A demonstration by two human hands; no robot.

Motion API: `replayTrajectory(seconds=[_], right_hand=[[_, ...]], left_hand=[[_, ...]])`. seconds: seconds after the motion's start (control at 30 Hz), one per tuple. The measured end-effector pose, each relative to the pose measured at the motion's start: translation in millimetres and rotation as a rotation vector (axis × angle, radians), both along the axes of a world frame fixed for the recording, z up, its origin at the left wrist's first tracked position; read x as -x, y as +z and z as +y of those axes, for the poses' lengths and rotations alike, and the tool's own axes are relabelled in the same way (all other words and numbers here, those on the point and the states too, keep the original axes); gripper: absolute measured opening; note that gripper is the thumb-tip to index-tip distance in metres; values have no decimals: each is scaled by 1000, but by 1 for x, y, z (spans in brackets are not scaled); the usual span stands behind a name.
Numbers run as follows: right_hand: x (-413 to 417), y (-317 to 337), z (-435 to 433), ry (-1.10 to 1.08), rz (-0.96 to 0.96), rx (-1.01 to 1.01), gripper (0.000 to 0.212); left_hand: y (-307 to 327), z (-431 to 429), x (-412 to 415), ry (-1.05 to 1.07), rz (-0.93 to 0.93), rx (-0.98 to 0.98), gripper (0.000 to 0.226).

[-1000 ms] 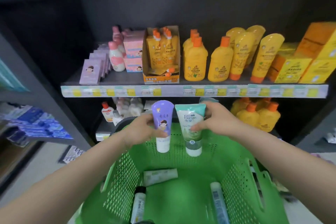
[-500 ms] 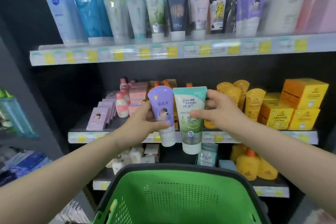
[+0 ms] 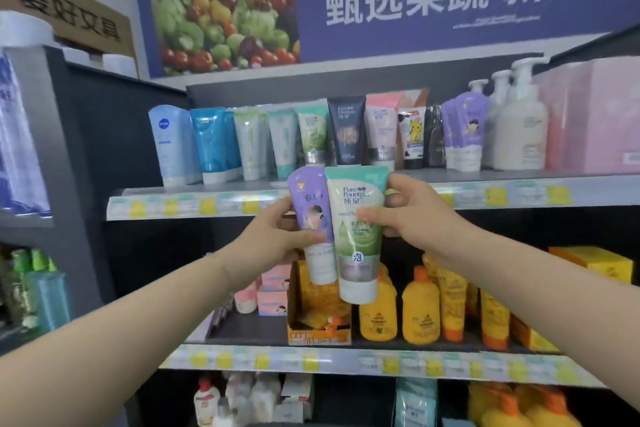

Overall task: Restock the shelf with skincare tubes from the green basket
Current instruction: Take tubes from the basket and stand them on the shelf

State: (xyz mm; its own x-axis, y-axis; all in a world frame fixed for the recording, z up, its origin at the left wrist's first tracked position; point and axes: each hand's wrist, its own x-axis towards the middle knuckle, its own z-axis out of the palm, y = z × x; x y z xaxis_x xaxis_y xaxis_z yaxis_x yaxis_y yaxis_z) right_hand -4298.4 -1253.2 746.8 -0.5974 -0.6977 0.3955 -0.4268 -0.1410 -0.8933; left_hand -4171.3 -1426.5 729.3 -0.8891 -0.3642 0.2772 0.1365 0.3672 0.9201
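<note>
Each grip's full: left hand (image 3: pixel 273 239) pinches the purple tube (image 3: pixel 311 215), right hand (image 3: pixel 412 215) the green tube (image 3: pixel 356 229), both upright, shelf (image 3: pixel 173 204) just above and behind.

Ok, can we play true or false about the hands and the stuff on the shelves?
1. The left hand holds a purple tube. True.
2. The right hand holds nothing. False: it grips a green tube.
3. Both tubes hang cap down. True.
4. The yellow bottles stand on the top shelf. False: they stand on the lower shelf.
5. Pump bottles stand on the top shelf. True.
</note>
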Motion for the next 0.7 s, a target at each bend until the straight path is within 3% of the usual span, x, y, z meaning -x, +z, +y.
replayTrajectory(seconds=[0.17, 0.47, 0.7], right_hand=[[4, 22, -5, 3, 16, 10, 30], [34, 67, -10, 57, 164, 17, 59], [49, 92, -27, 155, 174, 86, 58]], left_hand=[[13, -2, 0, 23, 33, -42, 38], [43, -8, 13, 137, 42, 15, 38], [71, -11, 25, 236, 106, 38, 35]])
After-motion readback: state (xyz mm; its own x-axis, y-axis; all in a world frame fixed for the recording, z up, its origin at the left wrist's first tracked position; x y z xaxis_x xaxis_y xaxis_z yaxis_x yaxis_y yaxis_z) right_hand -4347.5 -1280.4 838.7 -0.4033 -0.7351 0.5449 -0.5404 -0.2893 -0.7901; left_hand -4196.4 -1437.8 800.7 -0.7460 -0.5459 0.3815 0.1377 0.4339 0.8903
